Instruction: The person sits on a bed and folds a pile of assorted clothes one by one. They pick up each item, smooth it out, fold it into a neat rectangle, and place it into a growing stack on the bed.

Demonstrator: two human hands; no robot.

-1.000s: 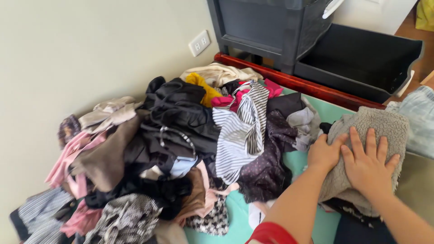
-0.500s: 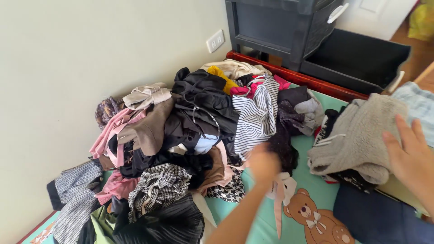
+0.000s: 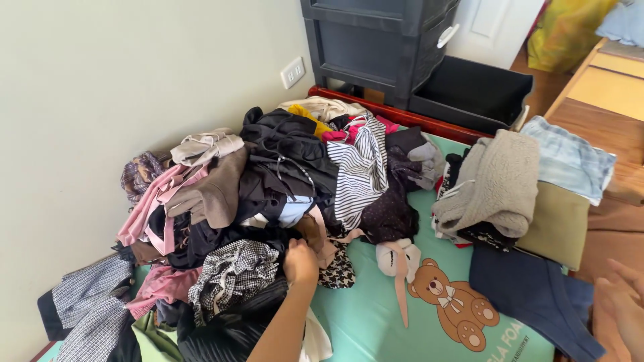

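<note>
One head-worn view looks steeply down and forward from above the person's own arms. It faces a heap of mixed clothes (image 3: 268,201) at frame centre, against a pale wall (image 3: 100,80) filling the upper left. A dark plastic drawer unit (image 3: 376,40) sits far off, top centre. The teal bear-print mat (image 3: 402,315) lies nearest, along the bottom edge.

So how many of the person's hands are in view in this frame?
2. The left hand is pushed into the clothes pile, at its near edge beside a black-and-white checked garment. The right hand sits at the frame's lower right edge, partly cut off, touching nothing visible.
</note>
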